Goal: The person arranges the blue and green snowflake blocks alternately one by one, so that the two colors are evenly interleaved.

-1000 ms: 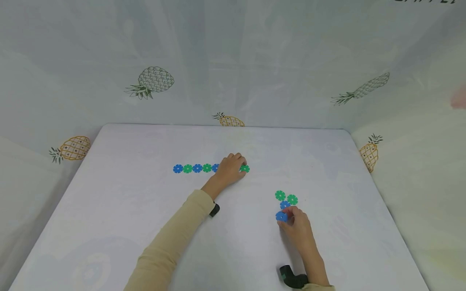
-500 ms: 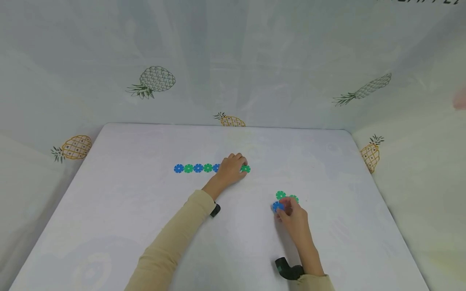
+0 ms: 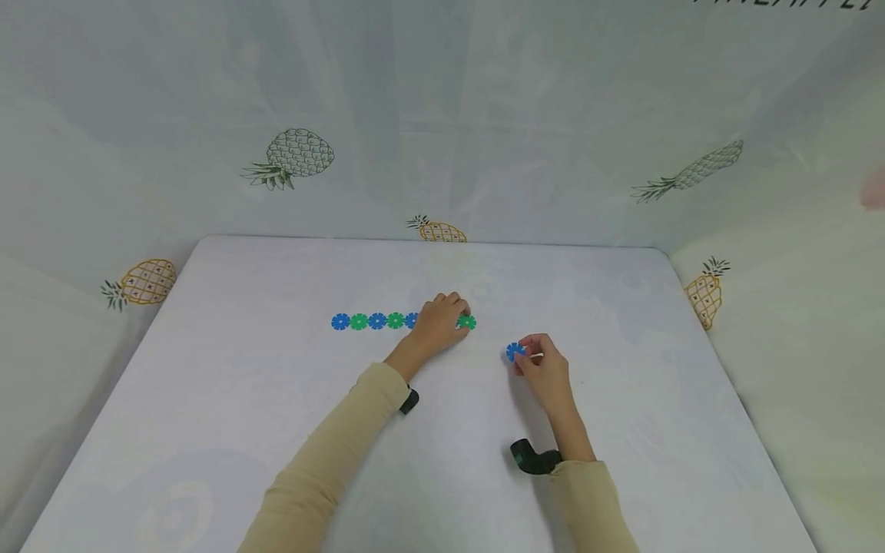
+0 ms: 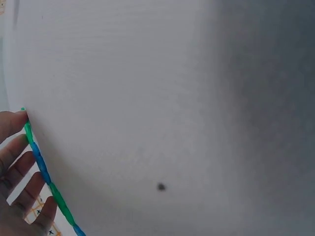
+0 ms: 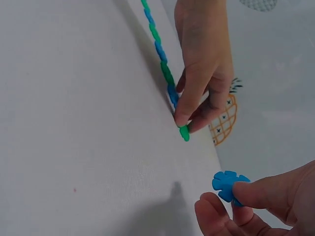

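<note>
My right hand (image 3: pixel 548 375) pinches a notched blue disc (image 3: pixel 512 351), raised near a straight row of alternating blue and green discs (image 3: pixel 376 316); my left hand (image 3: pixel 436 321) grips the row's green end (image 3: pixel 470 319).

Row of flower-shaped plastic discs (image 3: pixel 395 320) alternated blue and green, separate flower-shaped plastic disc (image 5: pixel 225 184) was blue, fabric sleeves (image 3: pixel 325 453) beige, flat surface (image 3: pixel 429 476) whitish, pale grey cloth (image 3: pixel 429 100) bore pineapple prints (image 3: pixel 300 152)

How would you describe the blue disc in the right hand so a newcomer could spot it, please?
On the white table, find the row of blue and green discs. To its right, the right hand pinches a notched blue disc. Unlike the row's blue discs, it is joined to no other.
</note>
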### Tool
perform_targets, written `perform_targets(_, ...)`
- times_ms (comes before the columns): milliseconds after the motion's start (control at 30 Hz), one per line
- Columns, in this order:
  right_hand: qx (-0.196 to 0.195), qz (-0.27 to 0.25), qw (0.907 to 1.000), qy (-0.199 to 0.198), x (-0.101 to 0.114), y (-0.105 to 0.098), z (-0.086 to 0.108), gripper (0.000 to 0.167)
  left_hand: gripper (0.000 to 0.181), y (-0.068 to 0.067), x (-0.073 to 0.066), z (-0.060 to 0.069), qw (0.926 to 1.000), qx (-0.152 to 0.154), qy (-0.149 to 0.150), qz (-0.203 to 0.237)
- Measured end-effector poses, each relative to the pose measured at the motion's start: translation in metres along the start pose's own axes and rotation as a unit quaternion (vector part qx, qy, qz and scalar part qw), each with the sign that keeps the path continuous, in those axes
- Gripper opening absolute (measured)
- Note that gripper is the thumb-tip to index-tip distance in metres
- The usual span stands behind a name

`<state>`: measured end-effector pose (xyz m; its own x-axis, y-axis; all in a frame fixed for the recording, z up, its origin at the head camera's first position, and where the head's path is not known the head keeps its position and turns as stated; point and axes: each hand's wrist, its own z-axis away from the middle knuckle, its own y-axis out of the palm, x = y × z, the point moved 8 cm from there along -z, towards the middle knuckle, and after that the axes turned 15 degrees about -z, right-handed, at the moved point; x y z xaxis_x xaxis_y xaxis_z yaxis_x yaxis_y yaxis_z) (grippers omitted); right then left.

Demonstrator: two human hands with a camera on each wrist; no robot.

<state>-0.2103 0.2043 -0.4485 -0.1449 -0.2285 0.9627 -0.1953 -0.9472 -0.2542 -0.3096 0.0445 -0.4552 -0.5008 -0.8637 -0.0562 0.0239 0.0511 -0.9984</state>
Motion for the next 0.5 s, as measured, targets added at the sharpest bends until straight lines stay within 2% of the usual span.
perform_targets(300, 0.009, 0.016, 0.9998, 0.008, -0.009, 0.014, -0.034, 0.021, 0.028, -0.001, 0.000, 0.001, 0.9999, -0.004, -0.009, 0.013)
perform_targets(500, 0.013, -0.015, 0.9995, 0.023, -0.012, 0.023, -0.049, 0.021, 0.028, -0.003, -0.001, 0.002, 0.9999, -0.008, -0.007, 0.009)
